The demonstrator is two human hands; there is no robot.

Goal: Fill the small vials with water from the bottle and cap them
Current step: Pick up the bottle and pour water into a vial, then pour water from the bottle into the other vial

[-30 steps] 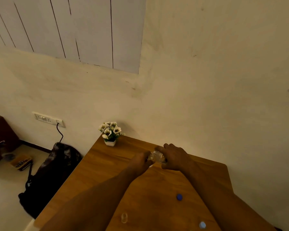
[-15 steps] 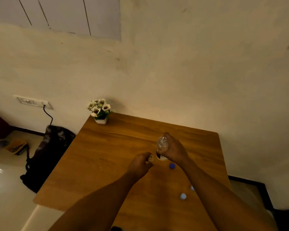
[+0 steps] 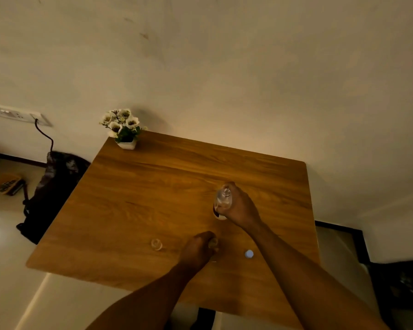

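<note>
- Here, the right hand (image 3: 240,208) is wrapped around the clear bottle (image 3: 222,202), upright, mouth uncapped, on the wooden table (image 3: 134,210).
- The left hand (image 3: 198,248) is curled around a small vial (image 3: 214,244) at the bottle's 6 o'clock.
- A second vial (image 3: 156,244) stands alone at the left hand's 9 o'clock.
- A pale cap (image 3: 249,253) lies at its 3 o'clock.

Hands apart now
Left hand (image 3: 198,246) pulled back toward near table (image 3: 134,210) edge with a vial (image 3: 214,242); bottle (image 3: 222,203) stood upright in right hand (image 3: 240,207).
</note>
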